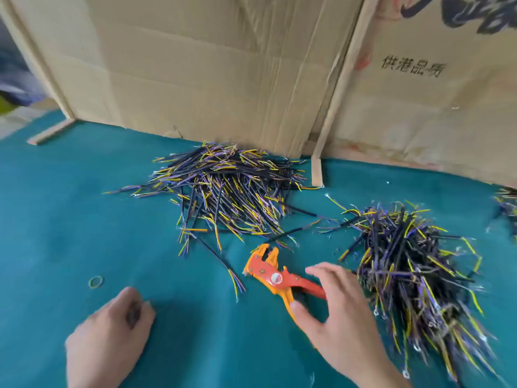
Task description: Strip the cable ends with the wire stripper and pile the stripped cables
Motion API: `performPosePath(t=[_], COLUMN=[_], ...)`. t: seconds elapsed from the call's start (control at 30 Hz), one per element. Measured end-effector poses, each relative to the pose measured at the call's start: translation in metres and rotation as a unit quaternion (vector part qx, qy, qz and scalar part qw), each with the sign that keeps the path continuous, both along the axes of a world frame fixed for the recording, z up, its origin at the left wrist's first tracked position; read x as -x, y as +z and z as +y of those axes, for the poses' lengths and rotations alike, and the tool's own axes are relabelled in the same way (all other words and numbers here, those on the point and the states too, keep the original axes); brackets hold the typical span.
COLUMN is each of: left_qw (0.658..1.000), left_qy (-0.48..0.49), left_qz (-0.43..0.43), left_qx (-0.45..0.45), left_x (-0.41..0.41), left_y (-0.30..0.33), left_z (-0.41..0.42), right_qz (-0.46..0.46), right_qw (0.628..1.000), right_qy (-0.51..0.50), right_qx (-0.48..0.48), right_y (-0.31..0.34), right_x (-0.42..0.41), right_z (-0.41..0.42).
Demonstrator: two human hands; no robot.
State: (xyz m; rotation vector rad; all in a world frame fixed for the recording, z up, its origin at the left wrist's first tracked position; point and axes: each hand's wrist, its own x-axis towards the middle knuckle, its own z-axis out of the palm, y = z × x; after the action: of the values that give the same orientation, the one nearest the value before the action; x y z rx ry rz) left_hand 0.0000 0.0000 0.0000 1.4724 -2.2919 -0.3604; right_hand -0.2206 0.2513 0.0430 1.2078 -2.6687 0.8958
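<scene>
Cardboard panels (212, 79) stand upright along the back edge, the right one printed with dark characters; below them the teal tabletop (70, 219) spreads across the whole view; on it, just in front of the cardboard, lies the far pile of cables (223, 191), black sheaths with yellow and purple cores fanning out at the ends; to the right, nearer the person, lies a second pile of cables (414, 273), equally tangled, its near end blurred; a few more cables (507, 205) show at the right border, cut off by it. The right hand (341, 317) reaches in from the lower right, fingers spread over the handles of the wire stripper (275, 275) and thumb touching the lower handle; its grip is wide and not closed round the tool. The left hand (112, 337) sits at the lower left with fingers curled inward, blurred; I cannot tell whether its grip holds anything. The wire stripper, orange and red, lies flat on the tabletop between the two piles, head pointing toward the far pile, jaws apart; a single loose cable (221, 261) lies just to its left, running diagonally, its coloured cores splayed at the near end; another stray cable (296, 231) lies beyond the tool's head; a small rubber band (96, 282) rests alone, left of the loose cable and above the left hand.
</scene>
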Motion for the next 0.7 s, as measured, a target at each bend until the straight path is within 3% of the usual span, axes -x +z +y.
performPosePath(t=[0.2,0.4,0.7], left_qw=[0.997,0.994,0.99], left_qy=[-0.062,-0.087,-0.113], left_qz=[-0.028,-0.053,-0.06], left_qx=[0.039,0.047,0.063], left_x=[0.008,0.009,0.009], left_y=[0.01,0.01,0.004], left_z=[0.002,0.002,0.005], right_qz=[-0.002,-0.005,0.073], right_qw=[0.994,0.993,0.988], right_qy=[-0.043,-0.092,-0.111], right_qx=[-0.097,-0.075,-0.083], right_y=[-0.012,-0.024,-0.039], right_x=[-0.014,-0.023,-0.024], right_z=[-0.003,-0.011,-0.01])
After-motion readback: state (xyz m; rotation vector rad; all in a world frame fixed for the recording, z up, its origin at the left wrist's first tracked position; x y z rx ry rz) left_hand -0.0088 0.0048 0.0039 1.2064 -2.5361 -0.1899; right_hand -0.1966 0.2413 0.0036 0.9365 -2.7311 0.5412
